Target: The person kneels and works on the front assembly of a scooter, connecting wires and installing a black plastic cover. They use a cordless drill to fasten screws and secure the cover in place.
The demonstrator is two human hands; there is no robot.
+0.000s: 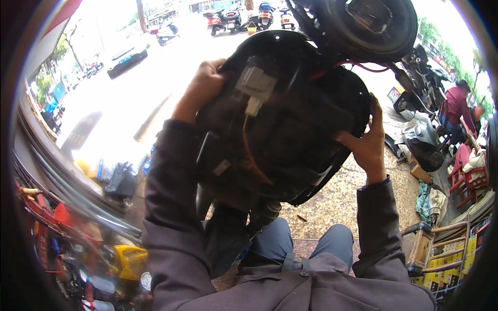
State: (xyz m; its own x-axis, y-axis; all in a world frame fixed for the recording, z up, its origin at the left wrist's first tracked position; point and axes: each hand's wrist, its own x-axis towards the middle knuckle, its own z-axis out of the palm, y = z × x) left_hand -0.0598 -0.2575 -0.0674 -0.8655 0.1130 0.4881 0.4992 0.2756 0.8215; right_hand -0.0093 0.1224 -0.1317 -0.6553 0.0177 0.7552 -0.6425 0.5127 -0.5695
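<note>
A large black plastic shell, like the inner side of a scooter body panel, is raised in front of me. My left hand is closed on its upper left rim. My right hand grips the right rim, with the thumb on the near side and the fingers partly hidden behind it. On the shell sits a pale square connector block, from which a thin orange wire runs down. A round black part stands just beyond its upper right; a red cable runs beneath that part.
Parked scooters line the far side of the bright street. At right, a person in a dark red top bends near a motorcycle. A slatted wooden frame is at lower right. Tools and a yellow object crowd the lower left.
</note>
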